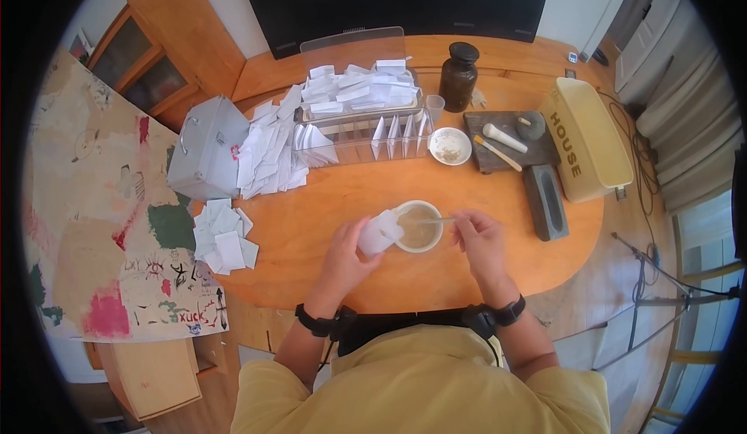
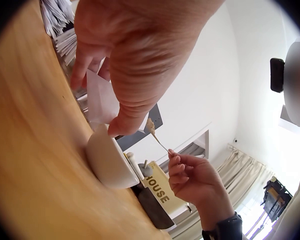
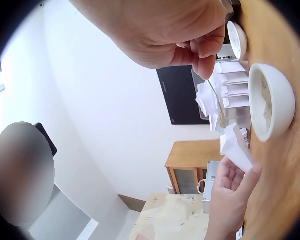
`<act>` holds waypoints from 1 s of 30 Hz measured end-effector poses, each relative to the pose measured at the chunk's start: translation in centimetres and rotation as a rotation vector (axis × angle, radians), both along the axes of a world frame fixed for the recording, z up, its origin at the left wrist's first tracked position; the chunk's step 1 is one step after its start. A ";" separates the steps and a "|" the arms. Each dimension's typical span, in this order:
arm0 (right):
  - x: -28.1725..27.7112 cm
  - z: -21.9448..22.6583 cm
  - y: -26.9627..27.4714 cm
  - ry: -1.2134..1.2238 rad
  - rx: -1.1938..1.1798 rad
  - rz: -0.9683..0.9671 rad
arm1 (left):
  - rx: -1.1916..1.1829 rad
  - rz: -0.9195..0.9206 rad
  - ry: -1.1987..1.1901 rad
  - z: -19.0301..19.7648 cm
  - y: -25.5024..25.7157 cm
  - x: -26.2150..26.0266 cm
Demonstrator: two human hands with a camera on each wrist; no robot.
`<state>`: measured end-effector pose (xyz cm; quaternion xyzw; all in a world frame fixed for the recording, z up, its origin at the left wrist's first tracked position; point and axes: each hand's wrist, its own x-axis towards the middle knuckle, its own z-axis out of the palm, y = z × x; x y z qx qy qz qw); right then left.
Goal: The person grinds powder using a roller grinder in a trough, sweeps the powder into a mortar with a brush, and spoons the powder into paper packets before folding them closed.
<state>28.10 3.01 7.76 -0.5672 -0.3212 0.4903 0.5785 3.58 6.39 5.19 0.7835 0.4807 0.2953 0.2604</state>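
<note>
Near the table's front edge stands a white bowl [image 1: 440, 236] with light brown powder inside. My left hand [image 1: 342, 253] grips a folded white paper packet [image 1: 378, 234] at the bowl's left rim, its mouth spread toward the bowl. Between thumb and fingertips, my right hand [image 1: 480, 241] pinches the thin handle of a small metal spoon [image 1: 436, 220]. A heap of brown powder [image 2: 151, 125] sits on the spoon's tip, raised above the bowl and close to the packet's mouth in the left wrist view.
Behind are a clear box [image 1: 362, 140] of white packets, a dark jar [image 1: 460, 80] and a small white dish [image 1: 450, 147]. At right lie a dark stone slab [image 1: 498, 156], a stone trough [image 1: 546, 208] and a yellow bin [image 1: 587, 138]. Loose packets [image 1: 226, 239] and a silver case [image 1: 206, 146] sit left.
</note>
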 end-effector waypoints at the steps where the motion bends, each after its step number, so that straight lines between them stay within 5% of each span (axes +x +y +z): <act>1: -0.4 -0.2 0.2 -0.005 0.017 0.026 | -0.009 -0.006 -0.003 0.1 -0.1 0.1; 5: -2.3 -0.6 0.3 -0.059 0.047 0.091 | -0.015 -0.016 -0.005 0.3 -0.3 0.3; 11: -2.6 -0.1 -0.5 -0.556 0.381 0.240 | -0.029 -0.008 -0.018 0.1 -0.4 0.4; 14: -2.0 0.1 -0.9 -0.612 0.473 0.094 | -0.129 0.054 -0.077 -0.5 -0.3 0.2; 23: 0.2 -3.7 -1.3 -0.244 0.014 0.035 | -0.070 0.202 -0.434 -1.6 0.3 0.6; 30: 0.4 -4.6 -1.2 -0.209 -0.003 0.061 | -0.064 0.223 -0.524 -2.0 0.5 0.9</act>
